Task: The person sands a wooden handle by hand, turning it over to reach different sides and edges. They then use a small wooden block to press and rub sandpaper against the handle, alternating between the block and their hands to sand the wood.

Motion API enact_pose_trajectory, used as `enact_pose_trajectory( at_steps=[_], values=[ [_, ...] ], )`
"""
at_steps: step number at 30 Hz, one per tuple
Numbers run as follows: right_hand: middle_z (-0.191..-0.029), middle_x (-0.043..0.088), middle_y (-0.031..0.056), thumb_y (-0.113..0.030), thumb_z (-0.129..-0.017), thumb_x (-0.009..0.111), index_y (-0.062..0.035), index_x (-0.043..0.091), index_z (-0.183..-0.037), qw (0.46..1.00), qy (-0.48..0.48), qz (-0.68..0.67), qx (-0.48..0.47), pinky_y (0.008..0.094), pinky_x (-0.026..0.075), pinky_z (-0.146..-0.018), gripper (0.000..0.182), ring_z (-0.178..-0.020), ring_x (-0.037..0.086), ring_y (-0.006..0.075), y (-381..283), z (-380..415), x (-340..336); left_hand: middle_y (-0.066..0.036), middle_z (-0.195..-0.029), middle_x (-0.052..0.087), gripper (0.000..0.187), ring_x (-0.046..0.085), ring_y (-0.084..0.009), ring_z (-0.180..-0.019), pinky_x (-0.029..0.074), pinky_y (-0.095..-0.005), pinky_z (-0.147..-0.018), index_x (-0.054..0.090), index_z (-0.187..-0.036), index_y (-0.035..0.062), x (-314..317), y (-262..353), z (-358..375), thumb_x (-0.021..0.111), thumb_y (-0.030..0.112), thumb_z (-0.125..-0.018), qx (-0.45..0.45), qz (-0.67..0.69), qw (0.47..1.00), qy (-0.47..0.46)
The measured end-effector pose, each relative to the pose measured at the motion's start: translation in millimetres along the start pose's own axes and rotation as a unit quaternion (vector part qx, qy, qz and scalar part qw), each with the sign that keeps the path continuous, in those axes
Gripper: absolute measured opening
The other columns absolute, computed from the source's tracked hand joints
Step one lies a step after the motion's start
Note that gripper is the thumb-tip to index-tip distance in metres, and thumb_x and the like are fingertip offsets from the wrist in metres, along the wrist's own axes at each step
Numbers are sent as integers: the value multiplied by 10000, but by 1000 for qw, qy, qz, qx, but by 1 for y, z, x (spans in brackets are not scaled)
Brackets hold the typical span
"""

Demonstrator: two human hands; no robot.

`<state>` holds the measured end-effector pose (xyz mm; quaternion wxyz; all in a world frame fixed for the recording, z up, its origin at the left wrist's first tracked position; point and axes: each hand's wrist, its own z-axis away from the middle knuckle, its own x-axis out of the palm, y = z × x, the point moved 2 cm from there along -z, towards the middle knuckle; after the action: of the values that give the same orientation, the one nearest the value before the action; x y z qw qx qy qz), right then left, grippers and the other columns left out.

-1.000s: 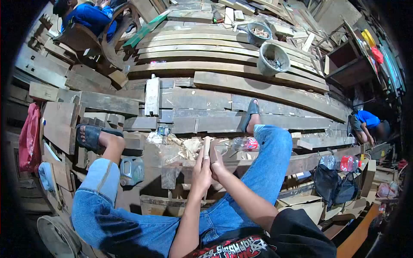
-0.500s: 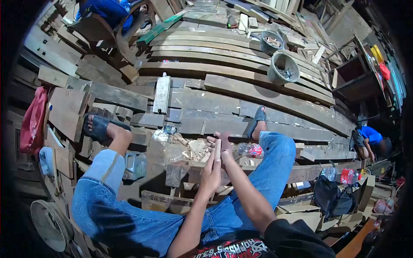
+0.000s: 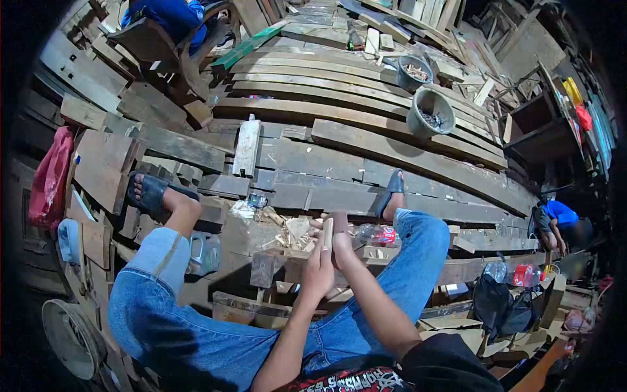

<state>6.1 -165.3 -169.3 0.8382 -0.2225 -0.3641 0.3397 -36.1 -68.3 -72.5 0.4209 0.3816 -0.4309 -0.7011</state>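
Note:
My left hand (image 3: 317, 274) is closed around the lower end of a narrow, light wooden piece (image 3: 328, 234) that points up and away from me. Pressed close along its right side, my right hand (image 3: 341, 249) has its fingers wrapped about a flat brownish-pink piece (image 3: 339, 222); whether this is sandpaper or wood I cannot make out. Both hands meet between my knees, above a rough wooden beam (image 3: 287, 266). Wood scraps (image 3: 294, 232) lie behind them, and a plastic bottle with a red label (image 3: 386, 236) is just to the right.
Long planks (image 3: 405, 147) cover the floor ahead, with a grey bucket (image 3: 431, 112) and a second bucket (image 3: 415, 72) on them. A plastic jug (image 3: 204, 253) stands by my left leg. A black bag (image 3: 491, 295) lies right. A person in blue (image 3: 560, 212) crouches far right; another person (image 3: 166, 19) sits upper left.
My right hand and the brownish piece have slid slightly down towards me along the wooden piece. My left hand stays nearly in place. The view has shifted a little.

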Motion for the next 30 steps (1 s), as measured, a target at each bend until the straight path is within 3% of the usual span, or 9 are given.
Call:
enact_pose_trajectory(
  at_steps=[1, 2, 5, 9, 12, 17, 23, 27, 30],
  values=[
    [-1178, 685, 195, -741, -943, 432, -67, 460, -1340, 1000, -14, -9, 2, 410, 538, -830, 782, -958, 674, 275, -5, -4, -3, -217, -1555, 411, 534, 381, -310, -1455, 287, -365, -1184, 354, -1532, -16, -1, 7, 3, 285, 283, -1095, 13, -12, 1000, -1],
    [-1213, 678, 185, -726, -949, 443, -76, 458, -1345, 1000, 7, -15, 2, 413, 540, -822, 761, -969, 674, 277, -11, -10, -4, -260, -1418, 536, 510, 517, -446, -1304, 406, -465, -1087, 388, -1548, 198, -1, 12, 10, 322, 355, -1067, -57, -38, 998, 10],
    [-1261, 654, 169, -699, -958, 463, -86, 436, -1392, 1000, 0, -25, -11, 397, 550, -802, 752, -996, 674, 267, -26, 4, 1, -234, -1554, 404, 537, 375, -344, -1457, 283, -382, -1188, 351, -1529, -23, 0, 16, 6, 308, 278, -1087, -59, -31, 997, -26],
    [-1118, 668, 129, -787, -902, 473, -63, 437, -1404, 1000, 24, -9, -12, 340, 518, -695, 882, -908, 658, 211, -23, 8, 16, -239, -1547, 413, 538, 388, -350, -1448, 299, -390, -1180, 356, -1526, -21, -3, 15, 2, 312, 285, -1086, -69, -14, 997, -4],
    [-1236, 633, 155, -792, -907, 454, -65, 342, -1501, 999, -13, 5, 47, 390, 511, -806, 946, -986, 623, 229, 6, -8, -3, -278, -1450, 498, 536, 490, -418, -1338, 387, -436, -1108, 362, -1544, 82, -3, 0, 0, 319, 330, -1071, -45, -45, 997, 40],
    [-1221, 642, 138, -826, -916, 344, -11, 608, -1307, 998, -19, 28, 54, 394, 494, -914, 942, -1061, 605, 236, -7, 26, 25, -310, -1371, 548, 530, 546, -477, -1247, 448, -487, -1044, 366, -1552, 150, -11, -6, -2, 343, 322, -1051, -41, -103, 992, 54],
    [-1449, 523, 196, -692, -1002, 288, -59, 279, -1517, 995, -92, -43, 23, 421, 488, -986, 816, -1252, 561, 299, -12, 24, 21, -327, -1214, 628, 509, 595, -520, -1116, 483, -540, -959, 383, -1544, 210, -5, -4, -3, 376, 314, -1046, 5, -103, 992, 70],
    [-1433, 517, 242, -650, -1027, 250, -106, 338, -1472, 984, -140, -105, -36, 454, 488, -1014, 708, -1174, 614, 336, -10, 10, 15, -315, -1302, 595, 497, 567, -483, -1217, 451, -470, -1029, 409, -1532, 137, -10, 23, 0, 390, 270, -1054, -49, -96, 993, 52],
    [-1416, 503, 296, -772, -964, 146, -101, 337, -1464, 976, -155, -144, -51, 502, 468, -1047, 858, -1158, 615, 395, -20, 20, 18, -358, -1199, 620, 500, 597, -516, -1129, 480, -514, -960, 402, -1537, 167, -14, 36, 3, 408, 267, -1046, -26, -102, 993, 54]
  ],
)
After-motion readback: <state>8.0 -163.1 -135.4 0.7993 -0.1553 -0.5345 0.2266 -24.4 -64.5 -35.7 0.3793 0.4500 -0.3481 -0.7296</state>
